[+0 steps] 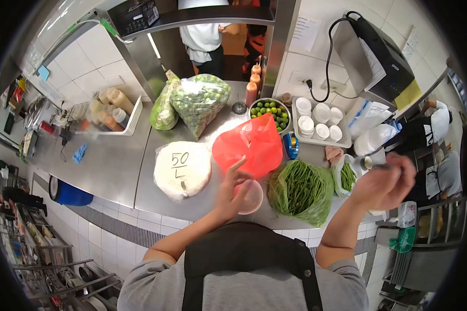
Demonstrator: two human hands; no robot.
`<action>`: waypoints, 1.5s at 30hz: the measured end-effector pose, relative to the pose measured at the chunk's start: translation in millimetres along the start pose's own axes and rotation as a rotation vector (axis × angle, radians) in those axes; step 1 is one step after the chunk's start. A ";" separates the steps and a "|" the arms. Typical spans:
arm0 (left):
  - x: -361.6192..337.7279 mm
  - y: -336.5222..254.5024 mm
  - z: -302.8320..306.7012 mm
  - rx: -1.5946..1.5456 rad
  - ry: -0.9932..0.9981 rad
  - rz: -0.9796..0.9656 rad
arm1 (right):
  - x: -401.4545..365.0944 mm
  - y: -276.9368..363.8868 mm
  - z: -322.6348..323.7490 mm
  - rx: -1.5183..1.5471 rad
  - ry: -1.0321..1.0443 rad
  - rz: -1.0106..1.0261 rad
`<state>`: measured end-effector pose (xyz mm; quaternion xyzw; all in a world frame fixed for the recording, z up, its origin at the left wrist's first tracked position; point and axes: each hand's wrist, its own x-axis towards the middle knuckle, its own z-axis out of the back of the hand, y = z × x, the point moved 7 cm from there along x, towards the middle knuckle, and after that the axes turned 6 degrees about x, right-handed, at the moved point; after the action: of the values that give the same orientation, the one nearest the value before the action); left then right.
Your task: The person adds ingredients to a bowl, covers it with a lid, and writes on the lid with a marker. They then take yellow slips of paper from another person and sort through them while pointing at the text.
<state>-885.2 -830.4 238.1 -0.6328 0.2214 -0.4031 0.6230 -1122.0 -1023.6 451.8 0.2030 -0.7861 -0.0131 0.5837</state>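
Note:
My left hand (231,192) is at the left side of a clear plastic cup (251,199), fingers apart and thumb overlapping its rim. Just beyond the fingertips lies a red plastic bag (250,147). My right hand (388,181) is raised at the right, its fingers closed around the handle of a small metal ladle (366,163). Between my hands sits a thin green bag of green beans (302,189), with a smaller white bag of green beans (346,175) beside it. To the left, a white bundle (182,170) is marked "50 L".
Bags of green vegetables (200,98), a bowl of limes (270,113) and sauce bottles (251,90) stand at the back of the steel counter (114,168). A tray of white cups (320,122) sits back right, below a printer (373,62). People (437,124) are at the far right.

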 end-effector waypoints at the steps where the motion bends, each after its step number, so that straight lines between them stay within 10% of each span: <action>1: 6.4 -14.6 -7.2 0.092 0.030 -0.114 | -22.4 8.6 -17.0 0.070 0.224 -0.098; 4: 22.4 -56.0 -38.5 0.240 0.189 -0.383 | -108.6 20.2 -68.9 0.304 0.711 -0.540; 6: 21.8 -64.6 -63.0 0.157 0.369 -0.482 | -149.7 10.6 -56.3 0.372 0.614 -0.709; 10: 3.3 -32.6 -89.6 -0.057 0.591 -0.062 | -172.1 6.6 -41.7 0.350 0.403 -0.809; 17: -28.1 13.7 -88.7 0.115 0.752 -0.235 | -239.8 14.1 -42.8 0.349 0.780 -1.257; 21: -45.1 51.6 -64.5 0.260 1.017 0.133 | -242.6 1.8 -31.6 0.175 0.827 -1.091; 24: -74.2 98.4 -22.7 0.457 1.227 0.281 | -295.4 -35.9 5.4 0.047 0.644 -1.414; 35: -64.8 206.9 40.4 0.233 0.422 1.003 | -394.3 -41.9 -49.9 -0.090 0.578 -1.309; 45: -73.0 206.4 15.3 0.223 0.611 0.722 | -400.1 -28.9 -20.9 -0.044 0.501 -1.251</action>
<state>-869.5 -789.9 23.0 -0.2978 0.5548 -0.3499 0.6936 -999.4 -911.7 86.0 0.6048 -0.3611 -0.3174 0.6348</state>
